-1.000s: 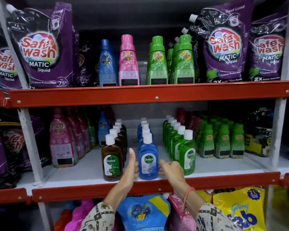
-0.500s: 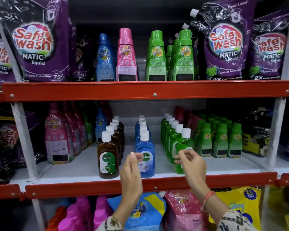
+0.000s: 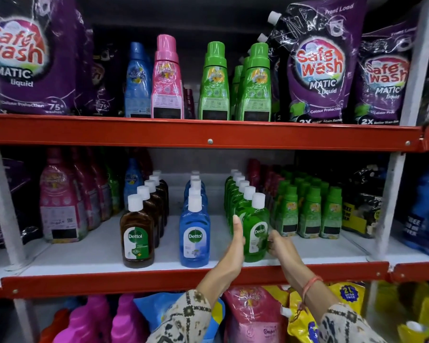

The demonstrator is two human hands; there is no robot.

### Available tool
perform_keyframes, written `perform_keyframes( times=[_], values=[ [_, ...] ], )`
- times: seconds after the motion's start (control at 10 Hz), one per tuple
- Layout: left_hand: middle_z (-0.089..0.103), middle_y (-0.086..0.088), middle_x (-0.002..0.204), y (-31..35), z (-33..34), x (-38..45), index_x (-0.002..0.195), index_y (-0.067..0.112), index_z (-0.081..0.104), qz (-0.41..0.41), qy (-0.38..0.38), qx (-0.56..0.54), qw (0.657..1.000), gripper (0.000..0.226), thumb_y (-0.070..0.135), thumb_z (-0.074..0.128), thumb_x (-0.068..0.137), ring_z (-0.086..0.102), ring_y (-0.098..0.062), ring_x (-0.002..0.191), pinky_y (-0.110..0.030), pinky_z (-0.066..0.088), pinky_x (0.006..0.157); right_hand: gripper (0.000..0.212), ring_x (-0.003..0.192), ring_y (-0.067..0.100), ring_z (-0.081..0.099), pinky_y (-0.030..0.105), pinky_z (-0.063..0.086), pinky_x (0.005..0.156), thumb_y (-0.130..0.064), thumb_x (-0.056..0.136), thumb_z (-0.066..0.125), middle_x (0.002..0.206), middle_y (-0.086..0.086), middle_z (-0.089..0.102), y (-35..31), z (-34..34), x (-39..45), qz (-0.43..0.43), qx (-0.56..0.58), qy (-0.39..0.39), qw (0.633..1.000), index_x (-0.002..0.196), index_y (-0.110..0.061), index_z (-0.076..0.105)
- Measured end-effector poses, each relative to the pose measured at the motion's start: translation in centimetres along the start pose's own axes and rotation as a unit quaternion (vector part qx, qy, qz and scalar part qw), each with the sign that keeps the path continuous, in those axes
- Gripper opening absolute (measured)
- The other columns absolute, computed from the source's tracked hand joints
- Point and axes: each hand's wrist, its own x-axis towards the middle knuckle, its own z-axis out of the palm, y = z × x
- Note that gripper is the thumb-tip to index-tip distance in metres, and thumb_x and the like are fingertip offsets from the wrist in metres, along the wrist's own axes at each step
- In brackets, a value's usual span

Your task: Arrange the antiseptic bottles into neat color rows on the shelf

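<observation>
Three rows of white-capped antiseptic bottles run front to back on the middle shelf [image 3: 97, 246]: a brown row [image 3: 136, 231], a blue row [image 3: 195, 233] and a green row [image 3: 255, 233]. Both hands clasp the front green bottle. My left hand [image 3: 235, 246] presses its left side, thumb up. My right hand [image 3: 279, 246] holds its right side with the fingertips. The bottle stands upright at the shelf's front edge.
Small green softener bottles [image 3: 307, 214] crowd right of the green row. Pink bottles [image 3: 60, 201] stand left of the brown row. The red shelf rail [image 3: 134, 278] runs below the bottles. Purple detergent pouches [image 3: 320, 65] and tall bottles fill the upper shelf; pouches fill the lower one.
Both hands left the front blue bottle, lifted off the shelf, and moved right. They now clasp the front green bottle.
</observation>
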Motion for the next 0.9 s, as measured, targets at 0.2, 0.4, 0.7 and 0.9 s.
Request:
perform_keyframes(
  times=[0.2,0.4,0.7,0.9],
  values=[
    [0.042,-0.015,0.150,-1.2,-1.3,1.9,0.150,0.014,0.027,-0.021,0.017,-0.024,0.999,0.130,0.098,0.006,0.053,0.042,-0.025,0.136,-0.042,0.027,0.116,0.073,0.097,0.033,0.068,0.053,0.053,0.096,-0.060,0.058,0.043,0.103,0.016,0.072,1.2,-0.7,1.1,-0.014,-0.004,0.006,1.000,0.099,-0.006,0.068],
    [0.039,-0.012,0.152,-1.3,-1.6,1.7,0.151,0.016,0.023,-0.030,0.001,0.010,0.999,0.114,0.087,-0.001,0.066,0.039,-0.023,0.138,-0.036,0.026,0.113,0.076,0.097,0.032,0.069,0.055,0.054,0.094,-0.061,0.058,0.043,0.103,0.017,0.073,1.7,-1.0,1.7,-0.015,0.001,0.009,1.000,0.100,-0.002,0.068],
    [0.061,0.007,0.131,-0.6,-3.4,-1.2,0.131,0.036,0.049,0.234,0.141,0.111,0.956,0.081,0.084,0.013,0.078,0.058,-0.006,0.119,-0.027,0.044,0.103,0.035,0.119,0.023,0.059,0.026,0.041,0.093,-0.017,0.097,0.052,0.133,0.007,0.062,-4.6,-3.9,-4.9,-0.152,-0.109,0.016,0.982,0.131,-0.011,0.059],
    [0.049,-0.015,0.143,8.6,-11.1,-3.5,0.137,0.000,0.046,0.560,0.376,0.384,0.631,0.048,0.028,0.034,0.100,0.043,-0.023,0.137,-0.045,0.030,0.117,0.023,0.103,0.011,0.069,0.024,0.058,0.080,-0.012,0.095,0.056,0.112,-0.005,0.073,-15.8,-11.2,-13.3,-0.401,-0.027,0.067,0.913,0.112,-0.013,0.071]
  ],
)
